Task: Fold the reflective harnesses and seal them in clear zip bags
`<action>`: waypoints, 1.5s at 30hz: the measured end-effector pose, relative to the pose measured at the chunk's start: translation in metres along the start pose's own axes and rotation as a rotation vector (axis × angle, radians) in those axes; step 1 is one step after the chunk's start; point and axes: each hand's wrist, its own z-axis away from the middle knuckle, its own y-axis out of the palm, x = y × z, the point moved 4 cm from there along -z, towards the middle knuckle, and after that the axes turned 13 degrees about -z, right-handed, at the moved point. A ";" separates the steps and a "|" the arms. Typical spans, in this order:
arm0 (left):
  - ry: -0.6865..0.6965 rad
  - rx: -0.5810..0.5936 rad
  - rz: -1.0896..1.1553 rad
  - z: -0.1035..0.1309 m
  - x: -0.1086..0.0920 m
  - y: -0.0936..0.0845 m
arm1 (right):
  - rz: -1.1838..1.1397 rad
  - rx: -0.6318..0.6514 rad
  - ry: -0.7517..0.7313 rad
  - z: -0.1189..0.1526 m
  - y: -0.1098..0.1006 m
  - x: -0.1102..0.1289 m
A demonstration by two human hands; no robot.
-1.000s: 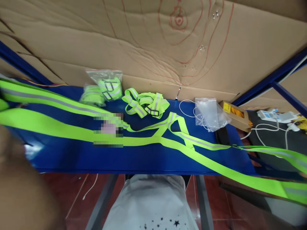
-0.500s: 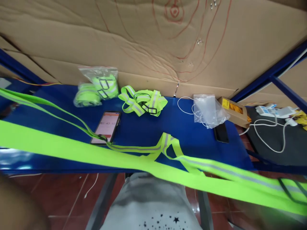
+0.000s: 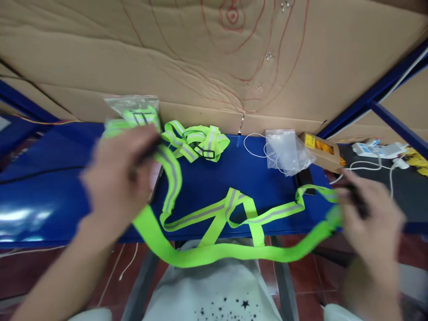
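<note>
A neon green strap harness [image 3: 214, 255] with grey reflective stripes hangs in a slack curve over the front edge of the blue table. My left hand [image 3: 117, 171], blurred, is closed on its left end, with a dark piece at the fingers. At the right, my right hand [image 3: 371, 218] is closed on the other end, also with something dark in its grip. Part of the harness rests on the table between the hands. Behind it lies a second bundled green strap [image 3: 200, 141] with a black buckle.
Bagged green straps [image 3: 142, 117] and a phone [image 3: 155, 178] are partly behind my left hand. At the right are a clear plastic bag [image 3: 287, 151], a dark phone [image 3: 305, 180], a cardboard box [image 3: 323, 152] and white cables. Cardboard [image 3: 187, 53] stands behind the table.
Both hands have come inward into view. The harness, stretched wide across the view before, now sags between them. The view has shifted slightly.
</note>
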 end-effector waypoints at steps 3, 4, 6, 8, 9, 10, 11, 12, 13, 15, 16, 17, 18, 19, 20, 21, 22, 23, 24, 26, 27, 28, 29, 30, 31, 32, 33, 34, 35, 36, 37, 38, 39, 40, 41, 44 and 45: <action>0.394 0.117 -0.060 0.021 -0.052 0.036 | 0.053 0.320 -0.334 0.013 0.061 0.024; 0.469 0.157 -0.078 0.027 -0.066 0.046 | 0.049 0.361 -0.406 0.017 0.078 0.033; 0.543 0.180 -0.131 0.036 -0.086 0.060 | 0.017 0.398 -0.463 0.022 0.101 0.050; 0.575 0.191 -0.171 0.040 -0.096 0.065 | -0.017 0.407 -0.485 0.024 0.112 0.063; 0.577 0.200 -0.179 0.040 -0.097 0.066 | -0.027 0.407 -0.492 0.024 0.113 0.068; 0.573 0.208 -0.181 0.041 -0.097 0.066 | -0.032 0.410 -0.500 0.024 0.114 0.072; 0.567 0.215 -0.176 0.041 -0.095 0.065 | -0.031 0.415 -0.509 0.024 0.114 0.074; 0.562 0.223 -0.168 0.040 -0.092 0.065 | -0.025 0.422 -0.519 0.023 0.114 0.075; 0.562 0.229 -0.158 0.040 -0.090 0.065 | -0.018 0.430 -0.530 0.023 0.114 0.075; 0.557 0.230 -0.139 0.039 -0.084 0.064 | -0.012 0.446 -0.545 0.021 0.113 0.075; 0.546 0.223 -0.134 0.038 -0.081 0.063 | -0.009 0.453 -0.546 0.019 0.113 0.074; 0.531 0.212 -0.132 0.037 -0.078 0.062 | -0.007 0.456 -0.541 0.018 0.113 0.073; 0.518 0.198 -0.134 0.036 -0.077 0.061 | -0.005 0.458 -0.536 0.016 0.113 0.073; 0.518 0.184 -0.138 0.035 -0.076 0.060 | 0.000 0.464 -0.533 0.014 0.115 0.074; 0.538 0.176 -0.142 0.033 -0.078 0.059 | 0.006 0.473 -0.537 0.013 0.116 0.076; 0.571 0.173 -0.145 0.032 -0.080 0.059 | 0.012 0.488 -0.546 0.012 0.119 0.078; 0.611 0.175 -0.147 0.031 -0.082 0.060 | 0.014 0.505 -0.559 0.010 0.121 0.080; 0.645 0.180 -0.153 0.029 -0.085 0.060 | 0.010 0.519 -0.569 0.008 0.124 0.081; 0.665 0.187 -0.167 0.026 -0.086 0.061 | 0.000 0.524 -0.574 0.006 0.125 0.082; 0.660 0.188 -0.210 0.020 -0.085 0.062 | -0.032 0.498 -0.568 0.000 0.125 0.080; 0.649 0.182 -0.236 0.016 -0.083 0.062 | -0.046 0.476 -0.559 -0.003 0.124 0.079; 0.643 0.177 -0.255 0.013 -0.081 0.062 | -0.057 0.454 -0.552 -0.005 0.122 0.077; 0.641 0.175 -0.266 0.011 -0.079 0.061 | -0.060 0.438 -0.549 -0.007 0.121 0.075; 0.645 0.177 -0.270 0.010 -0.078 0.061 | -0.057 0.429 -0.550 -0.008 0.119 0.074; 0.649 0.180 -0.270 0.010 -0.077 0.062 | -0.047 0.427 -0.555 -0.009 0.118 0.074; 0.652 0.185 -0.269 0.010 -0.077 0.062 | -0.034 0.430 -0.561 -0.009 0.118 0.075; 0.649 0.187 -0.267 0.010 -0.076 0.062 | -0.022 0.435 -0.568 -0.010 0.118 0.075; 0.645 0.189 -0.265 0.010 -0.076 0.062 | -0.012 0.440 -0.574 -0.010 0.118 0.077; 0.641 0.191 -0.262 0.011 -0.075 0.061 | -0.007 0.447 -0.578 -0.011 0.119 0.077; 0.639 0.193 -0.255 0.012 -0.075 0.061 | -0.008 0.454 -0.582 -0.012 0.120 0.078; 0.638 0.199 -0.247 0.012 -0.074 0.061 | -0.009 0.463 -0.586 -0.012 0.121 0.078; 0.640 0.207 -0.238 0.013 -0.074 0.061 | -0.008 0.472 -0.590 -0.013 0.122 0.078; 0.644 0.213 -0.231 0.014 -0.073 0.062 | -0.003 0.483 -0.595 -0.013 0.123 0.078; 0.649 0.217 -0.228 0.015 -0.072 0.062 | 0.003 0.493 -0.599 -0.012 0.124 0.077; 0.654 0.219 -0.231 0.015 -0.072 0.063 | 0.009 0.502 -0.603 -0.011 0.126 0.076; 0.667 0.215 -0.244 0.016 -0.069 0.063 | 0.022 0.516 -0.610 -0.010 0.127 0.077; 0.678 0.213 -0.241 0.015 -0.069 0.062 | 0.025 0.519 -0.615 -0.010 0.127 0.077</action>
